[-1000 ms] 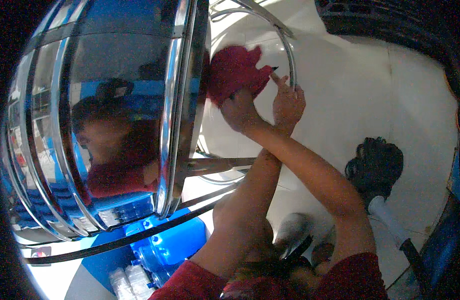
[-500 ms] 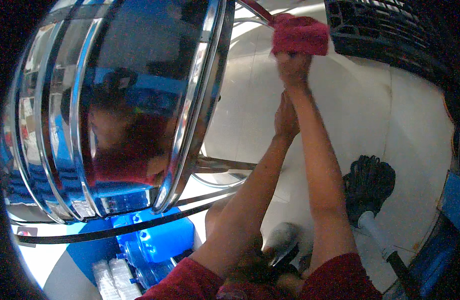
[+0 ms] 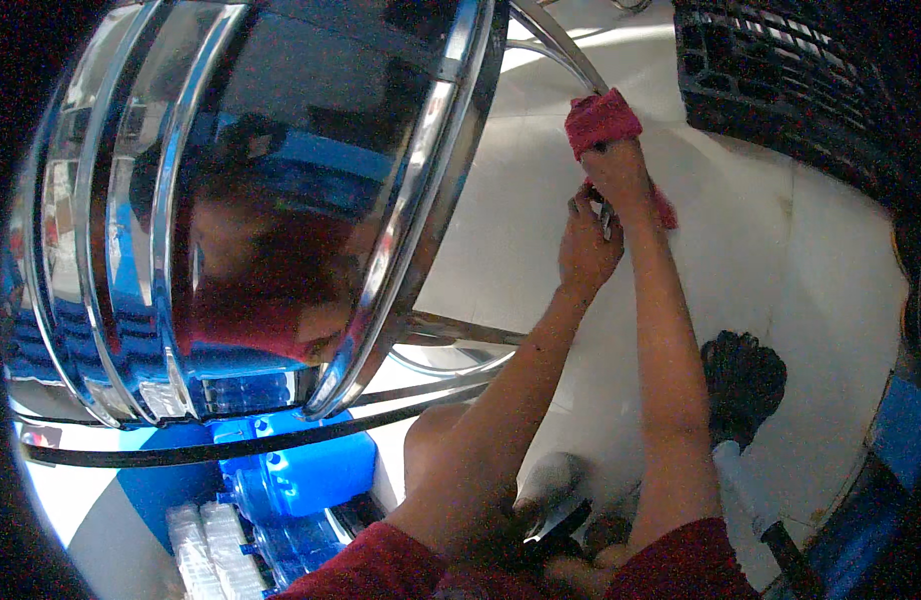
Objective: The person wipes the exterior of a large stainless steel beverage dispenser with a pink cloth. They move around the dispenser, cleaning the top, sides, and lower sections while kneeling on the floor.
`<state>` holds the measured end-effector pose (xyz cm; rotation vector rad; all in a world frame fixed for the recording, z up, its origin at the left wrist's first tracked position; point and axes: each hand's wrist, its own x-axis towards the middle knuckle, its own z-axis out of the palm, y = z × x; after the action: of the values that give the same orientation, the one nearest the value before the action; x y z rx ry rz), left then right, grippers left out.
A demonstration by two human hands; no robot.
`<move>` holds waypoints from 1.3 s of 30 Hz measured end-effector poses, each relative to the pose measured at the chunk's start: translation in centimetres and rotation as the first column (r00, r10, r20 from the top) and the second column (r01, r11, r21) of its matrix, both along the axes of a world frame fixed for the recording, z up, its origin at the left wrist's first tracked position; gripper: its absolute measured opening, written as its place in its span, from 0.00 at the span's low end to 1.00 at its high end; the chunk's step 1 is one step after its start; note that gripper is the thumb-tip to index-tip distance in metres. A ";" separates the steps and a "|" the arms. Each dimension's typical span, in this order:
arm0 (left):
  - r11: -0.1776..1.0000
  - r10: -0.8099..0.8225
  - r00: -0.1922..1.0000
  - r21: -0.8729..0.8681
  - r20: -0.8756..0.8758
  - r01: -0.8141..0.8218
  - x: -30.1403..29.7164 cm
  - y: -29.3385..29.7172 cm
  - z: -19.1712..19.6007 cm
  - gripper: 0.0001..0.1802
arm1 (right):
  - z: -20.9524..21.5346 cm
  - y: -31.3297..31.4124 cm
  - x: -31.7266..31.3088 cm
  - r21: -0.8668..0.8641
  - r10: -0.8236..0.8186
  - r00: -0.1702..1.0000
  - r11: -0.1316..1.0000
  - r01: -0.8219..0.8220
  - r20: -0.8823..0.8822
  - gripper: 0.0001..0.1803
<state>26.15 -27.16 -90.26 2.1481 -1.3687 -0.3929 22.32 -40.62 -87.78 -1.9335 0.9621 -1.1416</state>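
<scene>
A: One red cloth was bunched in the right hand, fingers shut around it, pressed against the chrome leg that ran up toward the top edge.

B: And the left hand?

A: Just below the cloth, touching the right wrist. Fingers looked curled; whether they held the cloth's hanging tail or only steadied the wrist, could not tell. Judged the doubling-up gave more push on a thin tube.

B: Beyond the cloth?

A: Left of it, a big mirror-bright metal drum with raised ribs, close to the camera, reflecting blue shapes and the person's red shirt. Right of the cloth, a dark slatted crate. Below it, pale tiled floor and a black mop head. Well below and left of the cloth, a blue water jug beside wrapped bottle packs.
</scene>
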 end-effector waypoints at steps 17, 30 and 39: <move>0.953 0.008 0.901 0.271 0.433 -0.138 0.9 0.6 -1.4 0.34 | -3.0 -6.0 12.5 -0.166 -0.206 0.978 0.966 0.198 -0.031 0.20; 0.950 0.100 0.971 0.268 0.218 -0.158 4.2 3.6 -0.8 0.35 | 5.0 -9.7 24.2 0.052 -0.104 0.654 0.994 0.098 0.749 0.11; 0.963 0.094 0.979 0.232 0.179 -0.135 8.0 5.2 -1.5 0.36 | 1.6 -7.0 27.7 -0.283 -0.237 0.918 0.901 0.330 0.318 0.13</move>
<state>34.18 -21.92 -91.77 2.4988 -1.3337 -0.3584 50.02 -47.64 -86.15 -1.8505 0.9678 -1.7951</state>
